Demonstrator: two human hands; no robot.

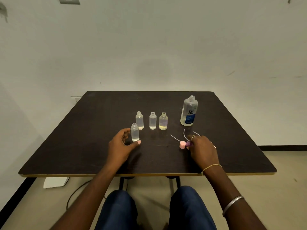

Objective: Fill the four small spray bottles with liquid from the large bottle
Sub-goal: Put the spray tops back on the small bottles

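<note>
The left hand (122, 146) is lying on the dark table (232, 155) and is half open in a C shape around the front small bottle (134, 132). Its fingers are curving at the left side of this bottle with a small gap, and the thumb tip is lying just beside the bottle's base. I cannot tell if the thumb is really touching it. The bottle is standing upright, without cap.

The right hand (201, 150) is resting on the table on the right side, with its fingers bent down. It is pinching a purple spray cap (188, 143). A pink spray cap (182, 144) is lying just beside it, touching or almost touching. Thin white dip tubes (175, 138) are pointing from the caps toward the far side of the table.

Behind the front bottle, three more small bottles are standing in a row, all open at the top: the left one (139, 120), the middle one (152, 121) and the right one (163, 121), which is showing yellowish liquid at its bottom. The large bottle (189, 111) with a blue label is standing upright and uncapped at the far right, well apart from the row, and liquid is filling only its lower part.
</note>
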